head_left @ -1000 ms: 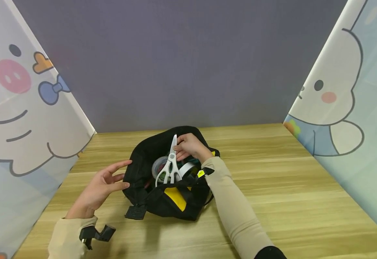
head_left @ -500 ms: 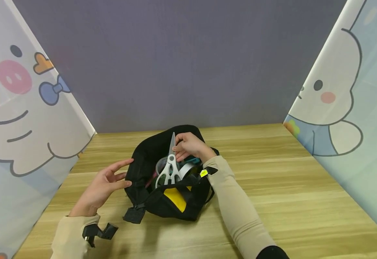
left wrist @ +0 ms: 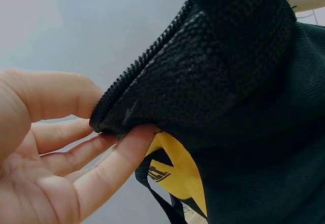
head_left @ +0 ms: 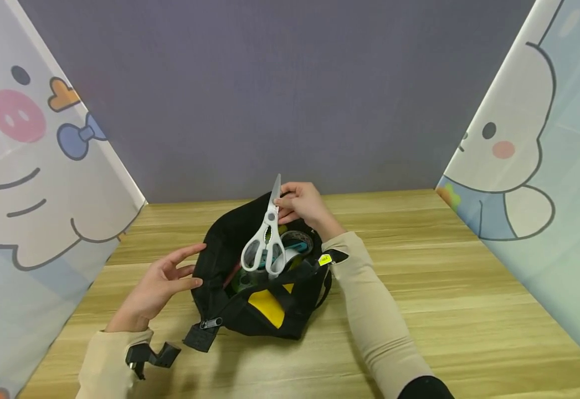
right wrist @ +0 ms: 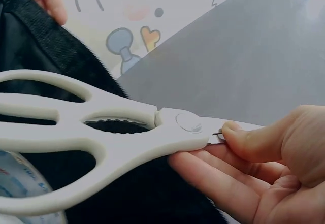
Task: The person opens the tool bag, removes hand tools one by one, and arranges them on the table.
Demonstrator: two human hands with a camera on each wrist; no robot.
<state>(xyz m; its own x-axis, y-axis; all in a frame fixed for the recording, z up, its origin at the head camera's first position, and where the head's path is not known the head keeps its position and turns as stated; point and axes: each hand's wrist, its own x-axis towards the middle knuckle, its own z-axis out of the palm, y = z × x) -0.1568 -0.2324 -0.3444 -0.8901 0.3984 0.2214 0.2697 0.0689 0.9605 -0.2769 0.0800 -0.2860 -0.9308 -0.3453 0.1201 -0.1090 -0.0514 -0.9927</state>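
Observation:
My right hand (head_left: pixel 306 205) pinches a pair of white-handled kitchen scissors (head_left: pixel 270 233) by the blades, with the tip up and the handle loops hanging down. The scissors hang over the mouth of a black zippered bag (head_left: pixel 210 260) with yellow patches. In the right wrist view the thumb presses the blade of the scissors (right wrist: pixel 122 117) just beyond the pivot, the fingers beneath it. At the bag's left side my left hand (head_left: pixel 162 282) holds the rim. In the left wrist view its thumb and fingers pinch the bag's zippered edge (left wrist: pixel 147 56).
Inside the bag are a roll of tape (head_left: pixel 294 254), a teal item (head_left: pixel 297 247) and other things partly hidden by the scissors. The bag stands on a wood-grain table (head_left: pixel 444 288). A grey panel (head_left: pixel 290 100) rises behind it, with cartoon-printed panels at both sides.
My right hand has lifted the scissors up and slightly right, so more of the bag's contents shows. The left hand stays at the rim. The bag's front-left flap has shifted a little.

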